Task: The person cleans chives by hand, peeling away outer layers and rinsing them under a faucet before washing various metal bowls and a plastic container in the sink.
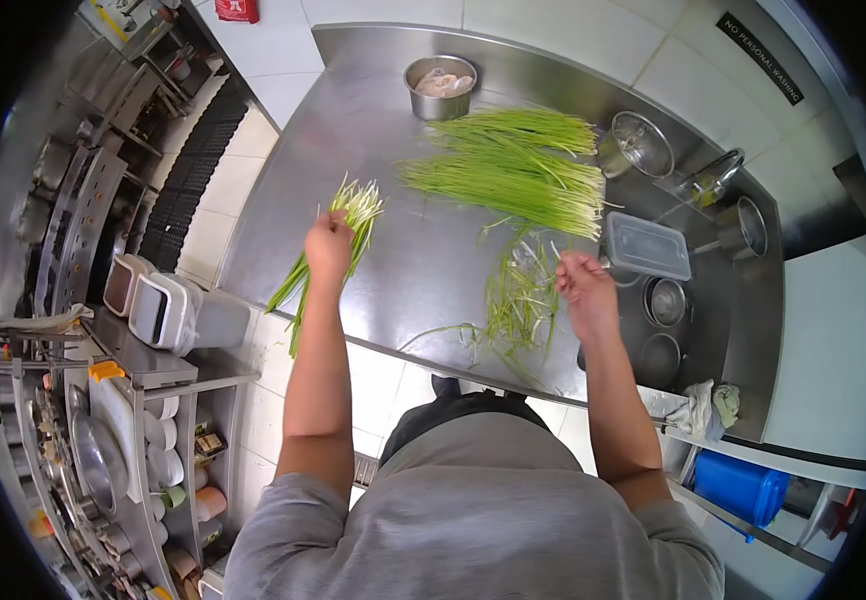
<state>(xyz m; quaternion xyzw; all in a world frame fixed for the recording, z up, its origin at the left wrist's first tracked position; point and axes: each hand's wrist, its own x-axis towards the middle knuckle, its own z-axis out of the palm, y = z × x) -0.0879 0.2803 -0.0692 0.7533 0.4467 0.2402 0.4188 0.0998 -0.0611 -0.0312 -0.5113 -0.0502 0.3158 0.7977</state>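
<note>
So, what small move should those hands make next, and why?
Probably the right hand should reach to the big pile of green stalks for a few more: it lies close by, and the left hand holds only a smaller bunch. Whether the right hand pinches a strand is too small to tell.

Shiny grey stainless-steel tabletop (413, 285). Near rear: round, straight-sided metal pot (441, 106). Just beside it: broad pile of long green, white-ended stalks (513, 180). Toward front edge: loose, tangled heap of thin green-and-white strands (519, 305).
</note>
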